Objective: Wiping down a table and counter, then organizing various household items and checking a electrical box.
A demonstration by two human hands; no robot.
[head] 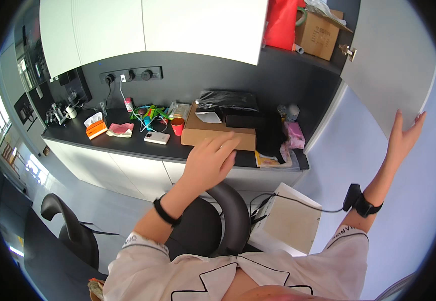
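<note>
My left hand [211, 161] is raised before the counter, its fingers loosely bent and nothing in it. In the view it overlaps the front of a flat cardboard box [218, 134]. On that box lie a black plastic-wrapped package [227, 100], a dark box [242, 121] and a white paper [208, 117]. My right hand [406, 131] is at the lower outer corner of an open cabinet door [389, 60], thumb and fingers spread. Whether it touches the door I cannot tell. Inside the upper cabinet are a red bag [281, 24] and an open carton [317, 35].
Along the dark counter [135, 147] are an orange tissue pack [96, 128], a pink cloth [120, 129], a phone [157, 137], a red cup [177, 126] and a pink packet [295, 134]. Below stand a black chair [236, 222] and a white box [291, 222]. A cable runs to my right forearm.
</note>
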